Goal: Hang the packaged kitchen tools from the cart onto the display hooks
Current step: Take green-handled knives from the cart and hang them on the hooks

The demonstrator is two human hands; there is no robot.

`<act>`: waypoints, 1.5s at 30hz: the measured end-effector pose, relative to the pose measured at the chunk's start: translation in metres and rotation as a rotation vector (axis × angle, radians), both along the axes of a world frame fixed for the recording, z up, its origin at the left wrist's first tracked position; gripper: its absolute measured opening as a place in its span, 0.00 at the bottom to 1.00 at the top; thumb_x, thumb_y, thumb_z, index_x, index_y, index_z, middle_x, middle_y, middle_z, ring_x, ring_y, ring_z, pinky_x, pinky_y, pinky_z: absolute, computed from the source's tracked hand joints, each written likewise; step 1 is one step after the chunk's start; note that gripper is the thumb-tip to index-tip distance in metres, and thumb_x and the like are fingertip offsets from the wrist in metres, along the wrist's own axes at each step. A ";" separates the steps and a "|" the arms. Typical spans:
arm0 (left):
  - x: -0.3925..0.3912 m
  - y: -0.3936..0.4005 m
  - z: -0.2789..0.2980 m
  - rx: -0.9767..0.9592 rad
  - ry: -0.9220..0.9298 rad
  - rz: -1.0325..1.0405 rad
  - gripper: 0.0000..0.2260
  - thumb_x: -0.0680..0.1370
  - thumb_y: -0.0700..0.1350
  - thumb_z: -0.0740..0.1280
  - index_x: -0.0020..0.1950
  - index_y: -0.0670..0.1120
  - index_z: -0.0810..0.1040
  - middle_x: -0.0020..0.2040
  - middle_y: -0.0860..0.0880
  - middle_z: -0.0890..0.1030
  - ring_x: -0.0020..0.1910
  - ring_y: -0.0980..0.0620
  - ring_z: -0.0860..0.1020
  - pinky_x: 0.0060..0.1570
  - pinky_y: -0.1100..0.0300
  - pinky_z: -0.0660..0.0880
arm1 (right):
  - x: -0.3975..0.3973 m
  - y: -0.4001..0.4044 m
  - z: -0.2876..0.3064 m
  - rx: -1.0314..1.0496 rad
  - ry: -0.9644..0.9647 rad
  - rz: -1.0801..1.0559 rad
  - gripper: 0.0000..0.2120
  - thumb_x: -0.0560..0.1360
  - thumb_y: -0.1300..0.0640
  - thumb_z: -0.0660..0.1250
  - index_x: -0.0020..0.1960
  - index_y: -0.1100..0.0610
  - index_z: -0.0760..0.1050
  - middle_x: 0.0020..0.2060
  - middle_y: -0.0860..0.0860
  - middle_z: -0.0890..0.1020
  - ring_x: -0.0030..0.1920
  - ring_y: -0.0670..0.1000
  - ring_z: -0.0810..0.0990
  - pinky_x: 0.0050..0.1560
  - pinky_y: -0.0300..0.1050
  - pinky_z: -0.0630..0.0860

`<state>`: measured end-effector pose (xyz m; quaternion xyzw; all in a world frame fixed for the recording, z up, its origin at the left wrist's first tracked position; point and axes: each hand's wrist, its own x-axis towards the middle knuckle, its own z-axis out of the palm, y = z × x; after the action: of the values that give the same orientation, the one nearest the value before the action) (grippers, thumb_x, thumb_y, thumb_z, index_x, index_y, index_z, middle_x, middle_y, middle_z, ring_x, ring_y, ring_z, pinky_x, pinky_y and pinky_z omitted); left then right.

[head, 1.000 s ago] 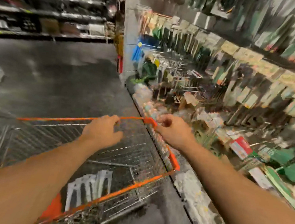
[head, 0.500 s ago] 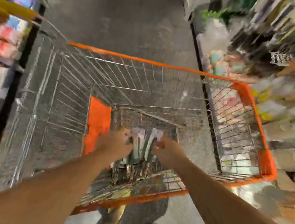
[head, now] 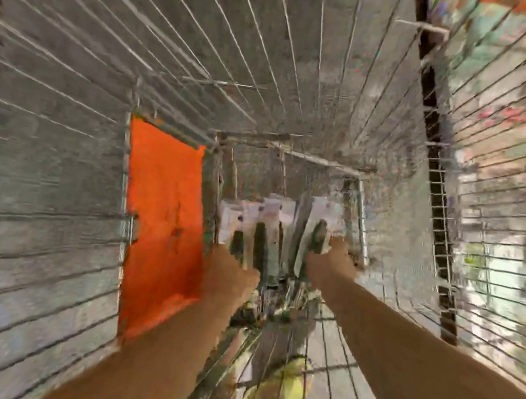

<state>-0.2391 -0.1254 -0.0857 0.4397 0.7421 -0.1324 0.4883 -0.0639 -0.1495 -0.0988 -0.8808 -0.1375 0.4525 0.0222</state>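
Observation:
I look straight down into the wire cart (head: 62, 148), and the frame is blurred by motion. A bunch of packaged kitchen tools (head: 264, 229), white cards with dark handles, lies at the cart's bottom near end. My left hand (head: 228, 278) is closed around the lower ends of the left packages. My right hand (head: 330, 260) grips the rightmost package (head: 316, 229) by its lower part. The display hooks are out of view.
An orange flap (head: 163, 220) stands against the cart's near wall, left of the packages. Shelf goods (head: 508, 163) show blurred through the cart's right side. A dark post (head: 435, 161) runs along that side. A yellow shoe (head: 285, 384) shows below the cart.
Both hands left the cart's orange rim, reached down inside and closed on the packages. My head has dropped much closer to the cart's bottom.

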 end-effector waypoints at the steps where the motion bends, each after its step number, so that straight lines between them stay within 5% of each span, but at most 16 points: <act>1: 0.001 -0.001 -0.006 -0.010 0.007 0.013 0.25 0.76 0.46 0.76 0.67 0.37 0.73 0.59 0.39 0.80 0.57 0.40 0.81 0.52 0.52 0.78 | -0.002 -0.001 -0.010 -0.015 0.003 -0.035 0.13 0.79 0.54 0.70 0.55 0.61 0.70 0.41 0.52 0.78 0.41 0.53 0.78 0.33 0.40 0.75; 4: 0.010 -0.004 -0.018 -0.005 -0.051 0.135 0.32 0.75 0.45 0.78 0.74 0.43 0.67 0.68 0.42 0.77 0.64 0.40 0.78 0.62 0.52 0.77 | -0.012 0.000 -0.029 -0.004 -0.023 -0.102 0.19 0.76 0.50 0.73 0.60 0.61 0.74 0.48 0.56 0.81 0.46 0.56 0.82 0.47 0.52 0.84; 9: 0.014 -0.017 -0.036 0.083 0.000 0.192 0.39 0.70 0.51 0.82 0.75 0.43 0.68 0.70 0.42 0.72 0.66 0.41 0.76 0.64 0.45 0.79 | -0.035 0.001 -0.046 0.097 -0.036 -0.140 0.23 0.66 0.45 0.78 0.54 0.55 0.76 0.51 0.55 0.80 0.44 0.54 0.83 0.36 0.48 0.85; 12: 0.014 -0.023 -0.039 0.126 0.056 0.153 0.37 0.71 0.53 0.81 0.73 0.44 0.68 0.71 0.41 0.70 0.68 0.41 0.73 0.67 0.44 0.75 | -0.039 0.005 -0.044 0.119 -0.004 -0.197 0.22 0.66 0.52 0.78 0.55 0.56 0.74 0.49 0.54 0.82 0.44 0.54 0.84 0.38 0.52 0.86; 15: 0.012 -0.026 -0.039 0.161 0.058 0.153 0.34 0.71 0.53 0.81 0.70 0.46 0.68 0.68 0.43 0.70 0.64 0.43 0.73 0.61 0.47 0.77 | -0.033 0.009 -0.041 0.169 -0.009 -0.327 0.24 0.72 0.65 0.76 0.56 0.54 0.62 0.46 0.54 0.78 0.43 0.54 0.82 0.40 0.50 0.83; 19: 0.011 -0.026 -0.036 0.220 0.063 0.155 0.29 0.71 0.52 0.81 0.65 0.48 0.70 0.59 0.48 0.72 0.53 0.50 0.71 0.40 0.60 0.67 | -0.030 0.006 -0.045 0.207 0.001 -0.374 0.25 0.73 0.62 0.77 0.57 0.52 0.62 0.44 0.51 0.77 0.38 0.47 0.77 0.30 0.40 0.75; 21: 0.009 -0.028 -0.038 0.255 0.024 0.148 0.30 0.68 0.55 0.82 0.61 0.50 0.70 0.55 0.50 0.74 0.49 0.52 0.72 0.38 0.61 0.66 | -0.027 0.006 -0.044 0.165 0.013 -0.339 0.24 0.72 0.59 0.78 0.56 0.55 0.64 0.48 0.53 0.78 0.38 0.46 0.77 0.26 0.36 0.72; 24: 0.007 -0.033 -0.041 0.316 -0.047 0.144 0.36 0.64 0.59 0.84 0.60 0.51 0.66 0.51 0.50 0.77 0.46 0.50 0.77 0.37 0.57 0.74 | -0.022 0.005 -0.043 0.152 0.065 -0.372 0.29 0.66 0.58 0.83 0.57 0.60 0.69 0.48 0.55 0.81 0.42 0.51 0.83 0.31 0.43 0.80; 28: 0.004 -0.032 -0.049 0.277 -0.116 0.221 0.39 0.67 0.52 0.85 0.63 0.55 0.59 0.48 0.53 0.78 0.41 0.51 0.81 0.32 0.58 0.75 | -0.013 0.002 -0.033 0.174 0.072 -0.447 0.29 0.68 0.61 0.81 0.58 0.58 0.66 0.47 0.56 0.80 0.42 0.54 0.83 0.37 0.49 0.83; 31: 0.001 -0.026 -0.055 0.227 -0.147 0.223 0.32 0.72 0.47 0.81 0.69 0.52 0.66 0.51 0.54 0.79 0.43 0.49 0.83 0.39 0.53 0.81 | 0.008 0.000 -0.020 0.225 0.060 -0.501 0.27 0.70 0.63 0.79 0.60 0.57 0.66 0.46 0.54 0.79 0.42 0.53 0.82 0.37 0.50 0.83; 34: -0.003 -0.020 -0.057 0.137 -0.088 0.074 0.23 0.79 0.49 0.74 0.71 0.44 0.72 0.53 0.51 0.80 0.43 0.53 0.79 0.39 0.59 0.75 | 0.028 -0.004 -0.008 0.253 0.137 -0.474 0.20 0.71 0.61 0.79 0.58 0.64 0.75 0.44 0.56 0.83 0.42 0.54 0.85 0.41 0.51 0.84; 37: -0.006 -0.017 -0.057 0.131 -0.141 0.115 0.28 0.80 0.51 0.73 0.76 0.43 0.70 0.70 0.44 0.79 0.62 0.40 0.81 0.58 0.50 0.78 | 0.026 -0.009 0.002 0.147 0.417 -0.520 0.15 0.72 0.62 0.76 0.56 0.65 0.76 0.46 0.59 0.83 0.45 0.58 0.84 0.48 0.57 0.84; 40: -0.001 -0.016 -0.054 0.171 -0.252 0.250 0.32 0.80 0.50 0.73 0.80 0.43 0.67 0.75 0.42 0.75 0.72 0.39 0.75 0.72 0.48 0.70 | 0.007 -0.011 0.003 0.044 0.555 -0.478 0.19 0.71 0.62 0.77 0.58 0.65 0.75 0.53 0.62 0.84 0.51 0.62 0.86 0.54 0.64 0.83; 43: 0.007 -0.014 -0.051 0.157 -0.383 0.381 0.18 0.80 0.44 0.74 0.68 0.43 0.77 0.60 0.45 0.85 0.56 0.44 0.84 0.51 0.61 0.80 | -0.008 -0.008 -0.005 0.011 0.549 -0.415 0.19 0.70 0.60 0.79 0.56 0.65 0.78 0.50 0.62 0.86 0.49 0.62 0.87 0.53 0.62 0.84; 45: 0.010 -0.014 -0.052 0.122 -0.446 0.363 0.13 0.80 0.42 0.74 0.62 0.43 0.77 0.52 0.47 0.84 0.46 0.50 0.83 0.34 0.72 0.74 | -0.012 -0.007 -0.010 0.015 0.529 -0.411 0.18 0.71 0.58 0.79 0.55 0.65 0.78 0.48 0.61 0.86 0.47 0.61 0.87 0.47 0.57 0.85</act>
<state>-0.2291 -0.1392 -0.1379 0.3466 0.6895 0.1021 0.6277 -0.0755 -0.1568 -0.1090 -0.7420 0.0504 0.6504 0.1545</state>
